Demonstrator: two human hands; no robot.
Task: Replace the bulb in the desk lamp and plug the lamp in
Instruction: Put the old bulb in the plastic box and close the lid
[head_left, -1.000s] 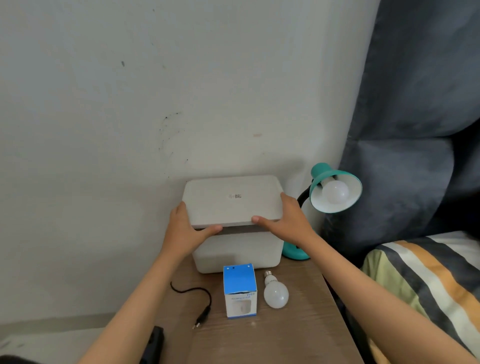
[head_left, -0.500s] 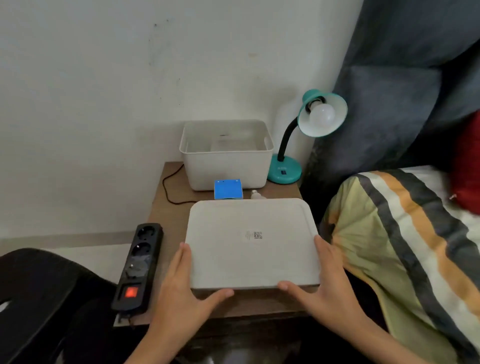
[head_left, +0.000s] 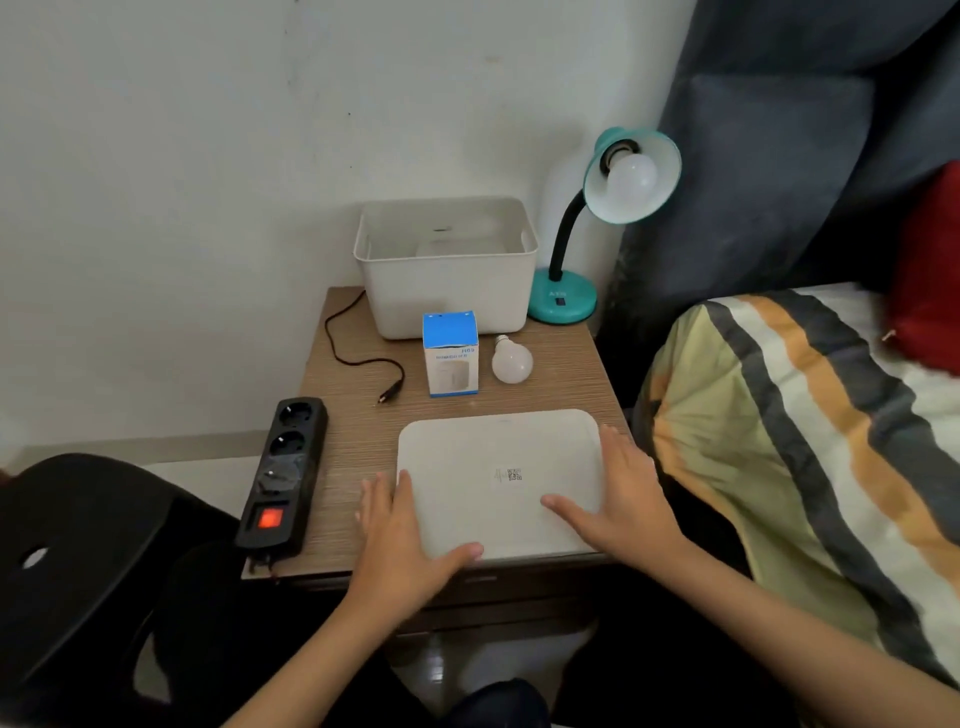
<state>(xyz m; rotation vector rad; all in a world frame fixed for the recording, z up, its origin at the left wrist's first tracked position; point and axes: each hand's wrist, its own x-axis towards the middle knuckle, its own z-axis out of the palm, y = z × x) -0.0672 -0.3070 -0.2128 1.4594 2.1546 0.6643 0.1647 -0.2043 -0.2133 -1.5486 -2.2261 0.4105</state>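
Note:
A teal desk lamp (head_left: 563, 299) stands at the table's back right, with a white bulb (head_left: 631, 179) in its shade. Its black cord ends in an unplugged plug (head_left: 390, 392) lying on the wood. A loose white bulb (head_left: 511, 361) lies beside a blue-and-white bulb box (head_left: 450, 354). A black power strip (head_left: 283, 475) with a lit red switch lies along the left edge. The white lid (head_left: 501, 480) rests flat on the table's front. My left hand (head_left: 402, 535) and my right hand (head_left: 621, 499) lie on its left and right edges, fingers spread.
An open white storage bin (head_left: 447, 267) stands at the back against the wall. A bed with a striped blanket (head_left: 810, 431) is on the right, with a red pillow (head_left: 930, 270) behind. A black chair (head_left: 78, 551) is at the lower left.
Both hands lifted the lid off the white bin, carried it toward me and set it flat on the table's front. My view tilted down, which brought the power strip and the chair into sight.

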